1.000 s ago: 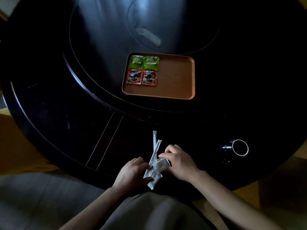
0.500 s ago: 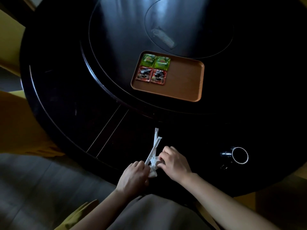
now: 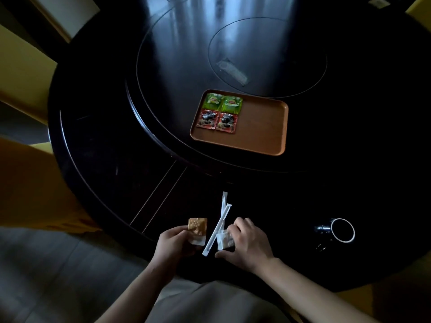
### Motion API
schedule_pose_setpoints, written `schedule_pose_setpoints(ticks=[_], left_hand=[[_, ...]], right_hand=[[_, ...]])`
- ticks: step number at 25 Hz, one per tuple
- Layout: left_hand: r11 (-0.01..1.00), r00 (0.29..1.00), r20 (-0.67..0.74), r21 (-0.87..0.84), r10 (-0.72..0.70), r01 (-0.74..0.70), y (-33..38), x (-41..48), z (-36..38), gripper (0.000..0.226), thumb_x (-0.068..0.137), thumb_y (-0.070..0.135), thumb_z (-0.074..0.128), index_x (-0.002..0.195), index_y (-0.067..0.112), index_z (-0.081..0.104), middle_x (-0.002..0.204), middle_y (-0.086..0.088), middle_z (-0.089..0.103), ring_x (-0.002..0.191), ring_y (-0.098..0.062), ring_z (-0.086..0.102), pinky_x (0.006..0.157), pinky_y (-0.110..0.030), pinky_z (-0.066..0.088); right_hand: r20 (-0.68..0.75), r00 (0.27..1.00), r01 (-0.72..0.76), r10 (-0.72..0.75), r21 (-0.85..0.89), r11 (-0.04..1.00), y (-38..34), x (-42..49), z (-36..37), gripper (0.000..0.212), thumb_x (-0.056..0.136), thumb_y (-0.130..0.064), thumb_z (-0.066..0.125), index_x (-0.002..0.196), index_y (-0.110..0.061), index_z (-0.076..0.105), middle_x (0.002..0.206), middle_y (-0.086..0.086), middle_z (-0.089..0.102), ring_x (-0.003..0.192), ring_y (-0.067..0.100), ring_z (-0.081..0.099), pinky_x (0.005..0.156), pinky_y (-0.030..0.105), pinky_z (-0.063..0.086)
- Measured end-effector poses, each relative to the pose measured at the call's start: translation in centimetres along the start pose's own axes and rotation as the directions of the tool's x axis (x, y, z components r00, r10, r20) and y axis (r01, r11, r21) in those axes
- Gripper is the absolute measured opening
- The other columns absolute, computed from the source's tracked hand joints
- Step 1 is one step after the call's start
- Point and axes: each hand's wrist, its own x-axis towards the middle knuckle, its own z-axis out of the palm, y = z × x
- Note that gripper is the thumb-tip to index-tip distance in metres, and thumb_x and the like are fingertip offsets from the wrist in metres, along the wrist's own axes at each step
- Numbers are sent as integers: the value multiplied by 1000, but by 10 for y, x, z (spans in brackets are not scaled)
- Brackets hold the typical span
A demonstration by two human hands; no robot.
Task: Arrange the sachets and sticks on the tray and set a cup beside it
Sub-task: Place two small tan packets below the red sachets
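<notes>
An orange-brown tray (image 3: 261,127) lies on the dark round table, with two green sachets (image 3: 222,104) above two red sachets (image 3: 217,122) at its left end. Near the table's front edge my left hand (image 3: 173,243) holds up an orange-and-white sachet (image 3: 197,228). My right hand (image 3: 248,244) grips a pale sachet (image 3: 224,240) lying on the table. Between the hands lie white paper sticks (image 3: 219,223), pointing away from me. A dark cup (image 3: 341,230) with a white rim stands to the right of my right hand.
The table (image 3: 112,159) is glossy black with a raised round centre (image 3: 163,66). A clear wrapped item (image 3: 232,71) lies beyond the tray. Yellow seats (image 3: 25,89) stand at the left. My lap sits against the table's near edge.
My hands have moved apart: the left lifted an orange-and-white sachet out of the bundle, the right kept a pale sachet. The sticks now lie free between them. The view shifted.
</notes>
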Motion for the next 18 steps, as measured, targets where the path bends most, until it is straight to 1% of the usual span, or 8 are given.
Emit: schedule_pose_setpoints(ticks=[4,7,9,11,13,15,17,18], left_hand=[[994,994,107,-100,-25,36,12,8,-2,22,83,3,59,94,7,78,86,-19,76,73,-28,73,62,-32,57],[988,989,145,-146,-29,50,19,13,-3,19,86,5,59,92,3,77,88,-21,75,77,-29,73,67,-36,59],[984,987,155,-165,-38,64,23,18,-6,20,91,8,58,92,3,77,92,-23,75,81,-31,73,73,-39,59],[989,986,163,-131,-40,62,27,25,-9,20,93,11,58,91,4,77,95,-24,75,84,-33,73,77,-43,58],[996,986,161,-79,-36,49,31,32,-12,20,93,11,58,91,7,78,96,-24,75,84,-34,73,78,-44,58],[998,986,162,-46,-37,45,34,38,-15,20,93,12,58,91,11,78,96,-21,76,85,-33,74,75,-42,57],[999,982,184,-27,-39,45,36,44,-18,21,93,13,58,92,14,78,96,-20,76,85,-32,74,71,-38,56],[999,980,195,-13,-40,43,36,45,-19,20,93,13,58,93,14,78,96,-19,76,84,-31,74,70,-36,56]], right_hand=[[-69,996,-56,52,-58,997,-19,1,1,34,62,-46,63,75,-16,56,80,5,56,75,27,60,51,35,51],[-76,993,-93,91,-26,995,-19,3,-1,23,58,-36,62,68,-16,59,74,3,58,69,25,62,46,31,50],[-66,986,-148,152,69,987,-17,3,-3,20,65,-33,56,70,-14,62,76,1,60,73,23,62,52,32,51],[-20,953,-285,302,278,917,-11,2,-4,20,77,-29,54,81,-14,67,82,0,65,79,22,63,64,33,51],[41,890,-402,455,545,736,-4,-1,-5,16,88,-30,61,84,-18,71,78,-2,71,71,16,68,65,33,54],[184,781,-482,597,785,388,3,-3,-6,14,92,-20,62,82,-21,71,78,2,74,63,14,71,61,35,60],[324,676,-492,662,867,79,10,-5,-5,19,92,-8,58,83,-18,71,84,10,74,66,19,72,57,37,61],[343,655,-487,673,873,30,13,-7,-4,18,92,-8,59,83,-15,73,83,12,73,67,20,72,56,37,61]])
